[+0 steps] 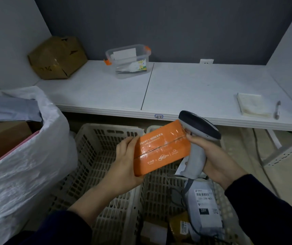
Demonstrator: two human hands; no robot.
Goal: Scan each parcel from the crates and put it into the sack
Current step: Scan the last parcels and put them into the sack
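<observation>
My left hand (124, 161) grips an orange box parcel (161, 147) by its left end, holding it over the crates. Gripped in my right hand (214, 156) is a grey barcode scanner (197, 137), its dark head just above and behind the box's right end, and a finger touches that end. Below stand two beige lattice crates: the left crate (95, 152) shows no parcels, while the right crate (159, 188) holds a grey mailer with a label marked 231 (205, 209) and brown parcels (177, 225). At the left, the white sack (26, 165) stands open with boxes and a grey mailer inside.
A white table (185, 89) runs behind the crates. On it sit a brown cardboard box (56, 59), a clear tub with orange clips (129, 61), a notepad (253, 105) and a pen (277, 110). The scanner's cable (191, 216) trails into the right crate.
</observation>
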